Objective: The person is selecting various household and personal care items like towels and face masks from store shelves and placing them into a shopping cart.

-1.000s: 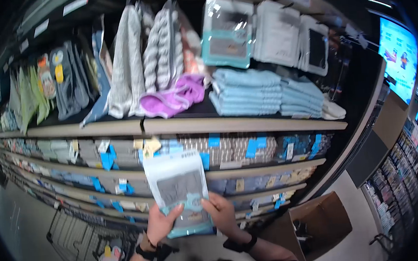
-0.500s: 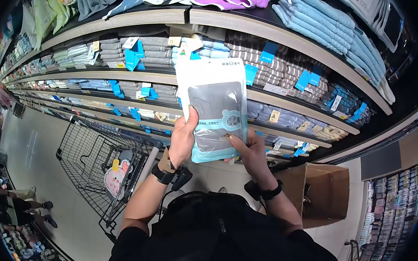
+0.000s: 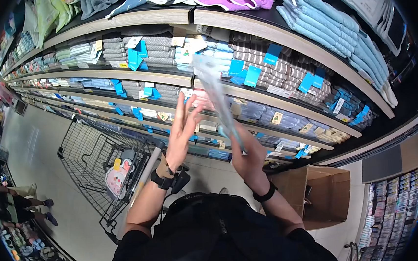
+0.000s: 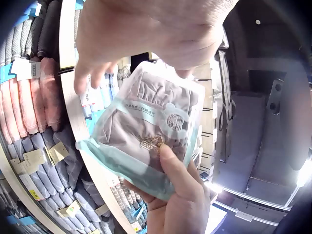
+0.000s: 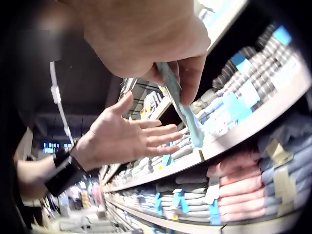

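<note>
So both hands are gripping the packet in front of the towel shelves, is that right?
Not quite. Only the right hand grips the packet; the left hand is open beside it, fingers spread, as the right wrist view shows. It is indeed in front of the towel shelves.

Right hand [image 3: 246, 153] pinches the packet [image 3: 218, 100] at its lower end; packet stands up above the grip, edge-on to the head cam, w/ shelves [image 3: 265, 94] of folded towels [image 3: 273, 69] just behind it. Left hand [image 3: 182, 127] sits left of the grip, near the packet but apart. Shopping cart [image 3: 98, 159] is below-left of the grip, cardboard box [image 3: 322, 195] below-right on the floor.
</note>
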